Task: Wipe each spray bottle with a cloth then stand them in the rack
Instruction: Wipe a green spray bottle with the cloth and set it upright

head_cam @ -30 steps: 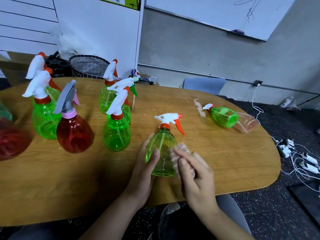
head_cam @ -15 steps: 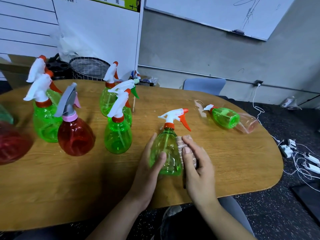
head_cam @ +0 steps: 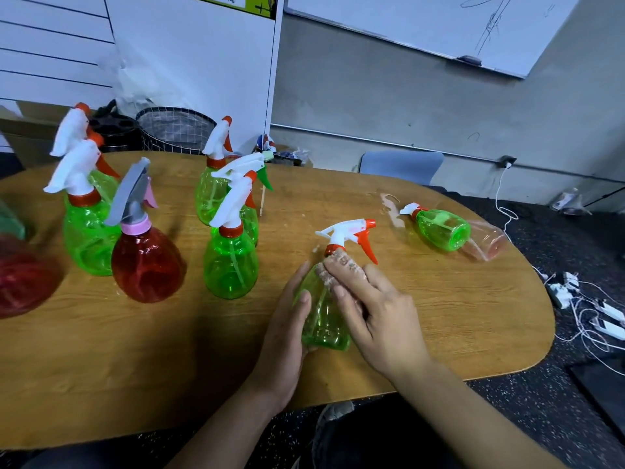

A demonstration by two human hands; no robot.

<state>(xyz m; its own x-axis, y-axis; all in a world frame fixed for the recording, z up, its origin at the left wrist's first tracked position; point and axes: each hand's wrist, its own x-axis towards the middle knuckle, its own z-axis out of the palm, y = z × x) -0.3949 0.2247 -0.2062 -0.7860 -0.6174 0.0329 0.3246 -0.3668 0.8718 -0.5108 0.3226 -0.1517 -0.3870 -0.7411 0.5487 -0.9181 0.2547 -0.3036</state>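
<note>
A green spray bottle (head_cam: 323, 316) with a white and orange trigger head stands near the front of the wooden table (head_cam: 422, 306). My left hand (head_cam: 287, 319) grips its left side. My right hand (head_cam: 368, 306) presses a pale cloth (head_cam: 341, 262), mostly hidden under the fingers, against the bottle's upper front near the neck. Several more green bottles (head_cam: 230, 265) and a red one (head_cam: 147, 262) stand to the left. Another green bottle (head_cam: 439, 228) and a clear pinkish one (head_cam: 487, 243) lie on their sides at the right. I see no rack.
A second red bottle (head_cam: 20, 279) is cut off at the left edge. A wire basket (head_cam: 176, 128) and a black bin (head_cam: 115, 128) sit behind the table. A grey chair back (head_cam: 400, 167) stands beyond it. Cables and chargers (head_cam: 588, 309) lie on the floor at right.
My right hand has slid the cloth up from the bottle's right side to its neck. The bottle's trigger has turned a little to the right. My left hand keeps its hold.
</note>
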